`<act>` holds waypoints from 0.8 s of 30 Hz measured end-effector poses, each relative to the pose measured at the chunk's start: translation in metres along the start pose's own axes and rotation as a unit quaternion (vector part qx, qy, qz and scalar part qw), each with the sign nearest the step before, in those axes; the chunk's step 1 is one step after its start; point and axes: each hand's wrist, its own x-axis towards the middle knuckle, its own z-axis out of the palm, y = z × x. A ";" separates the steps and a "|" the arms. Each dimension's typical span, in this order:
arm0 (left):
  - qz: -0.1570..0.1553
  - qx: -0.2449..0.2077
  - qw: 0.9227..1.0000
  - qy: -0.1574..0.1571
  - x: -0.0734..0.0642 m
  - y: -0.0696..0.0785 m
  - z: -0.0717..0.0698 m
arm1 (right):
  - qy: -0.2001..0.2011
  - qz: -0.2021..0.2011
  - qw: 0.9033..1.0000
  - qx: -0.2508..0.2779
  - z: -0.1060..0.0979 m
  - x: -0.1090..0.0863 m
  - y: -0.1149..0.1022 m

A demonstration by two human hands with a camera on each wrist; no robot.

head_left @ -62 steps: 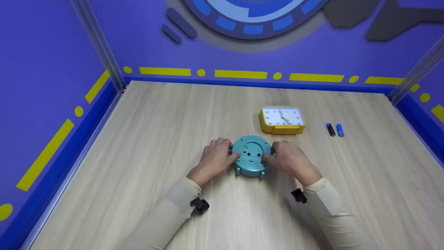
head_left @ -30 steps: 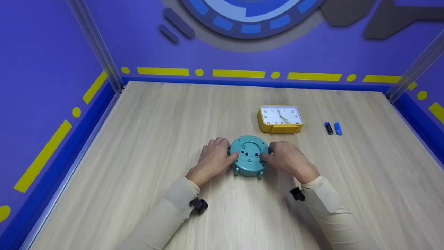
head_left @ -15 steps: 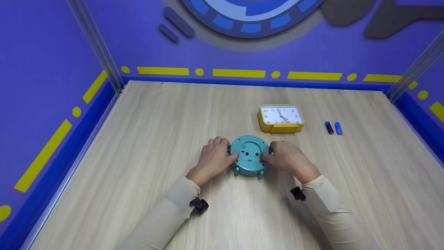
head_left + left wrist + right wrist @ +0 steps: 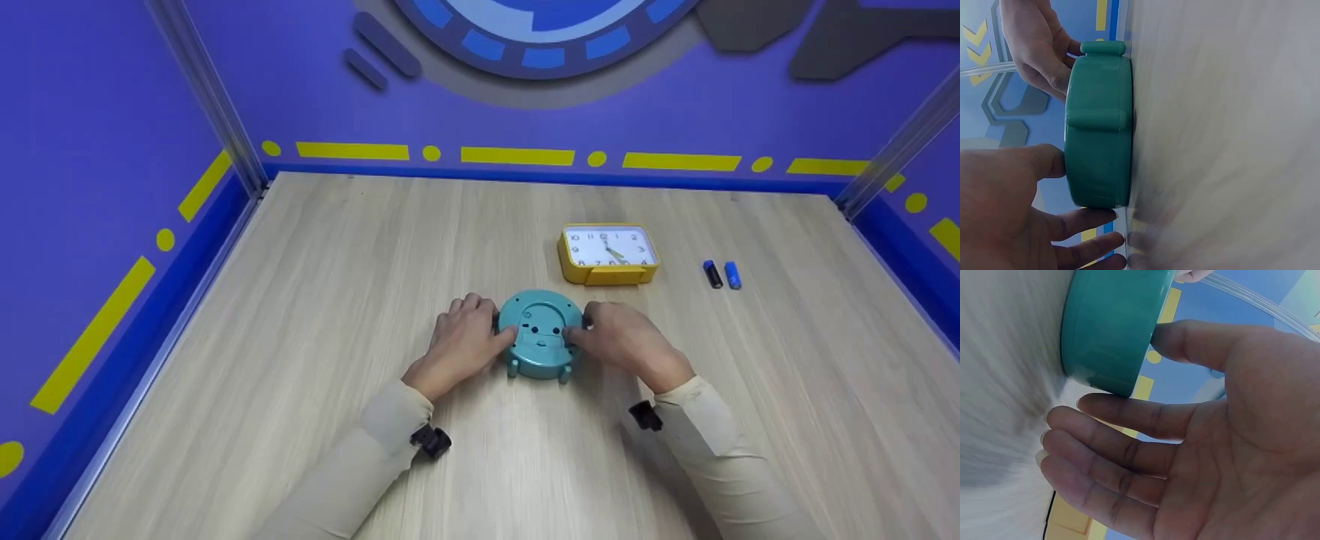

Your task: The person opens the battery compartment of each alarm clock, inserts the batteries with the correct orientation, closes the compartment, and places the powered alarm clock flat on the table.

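Between 2 hands (image 4: 463, 337) (image 4: 628, 340), teal device (image 4: 540, 352)

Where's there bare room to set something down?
Bare table: wide area between the left hand and the left wall; also right of the right sleeve, in front of the batteries. Crowded: the middle, where left hand and right hand hold the round teal device, yellow clock close behind.

Our left hand (image 4: 463, 337) and right hand (image 4: 628, 341) flank the device (image 4: 540, 349) midway across the bench (image 4: 337, 262). Behind it, toward the far right corner, lies the clock (image 4: 607, 256), with batteries (image 4: 733, 275) to its right.
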 end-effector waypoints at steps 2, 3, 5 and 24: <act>-0.002 0.002 1.000 -0.002 0.001 0.000 0.000 | 0.006 -0.008 1.000 0.002 -0.001 -0.001 0.000; -0.002 0.002 1.000 -0.002 0.001 0.000 0.000 | 0.011 -0.013 1.000 0.004 -0.001 -0.001 0.001; -0.001 0.002 1.000 -0.003 0.001 0.001 -0.001 | 0.021 -0.020 1.000 0.008 -0.002 -0.002 0.001; 0.006 0.005 1.000 -0.003 -0.001 -0.001 -0.001 | 0.161 -0.207 0.965 -0.019 0.008 -0.009 -0.001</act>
